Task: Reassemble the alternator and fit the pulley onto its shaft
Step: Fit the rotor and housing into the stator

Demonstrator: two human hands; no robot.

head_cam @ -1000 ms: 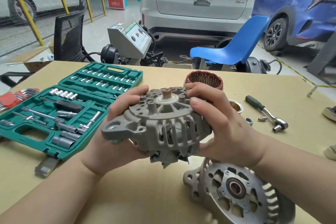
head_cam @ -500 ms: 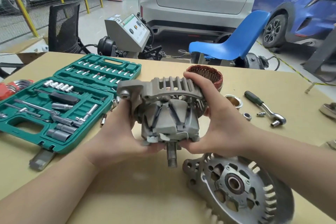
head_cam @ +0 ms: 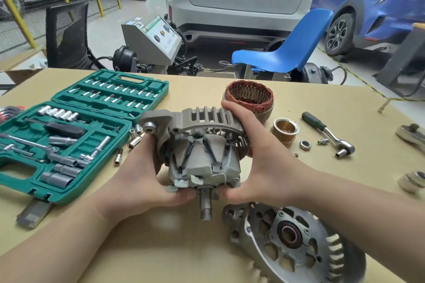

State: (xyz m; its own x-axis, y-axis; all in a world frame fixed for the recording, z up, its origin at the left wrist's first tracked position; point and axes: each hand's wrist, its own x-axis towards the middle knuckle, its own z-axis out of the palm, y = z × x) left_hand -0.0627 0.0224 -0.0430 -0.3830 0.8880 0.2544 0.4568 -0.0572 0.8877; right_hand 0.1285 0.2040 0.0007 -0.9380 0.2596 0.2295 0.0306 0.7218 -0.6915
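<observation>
Two hands: we hold one part above the table (head_cam: 345,103); everything else lies on it.
Table: we see a tan top, with a blue chair (head_cam: 287,53) and parked cars behind its far edge.
Tool case (head_cam: 76,131): open on our left, green, holding sockets and bits; a few loose sockets lie just beside its right edge.
Front cover (head_cam: 296,241): flat on the table at the near right, bearing hole facing up, just beside the threaded shaft tip.
Rear housing with rotor (head_cam: 200,145): we hold it in the air at the centre, finned housing on top, rotor claws below, shaft (head_cam: 205,202) pointing down towards us.
Left hand (head_cam: 140,177): our fingers curl under the rotor's left side, thumb at its lower edge.
Right hand (head_cam: 259,156): our fingers wrap over the housing's fins, thumb under the rotor.
Stator (head_cam: 249,99): a copper-wound ring standing behind our right hand.
Ratchet (head_cam: 328,133): to the right, green handle pointing away.
Pulley (head_cam: 285,130): brass-coloured, on the table between stator and ratchet.
Nut (head_cam: 305,145): just beside the pulley.
</observation>
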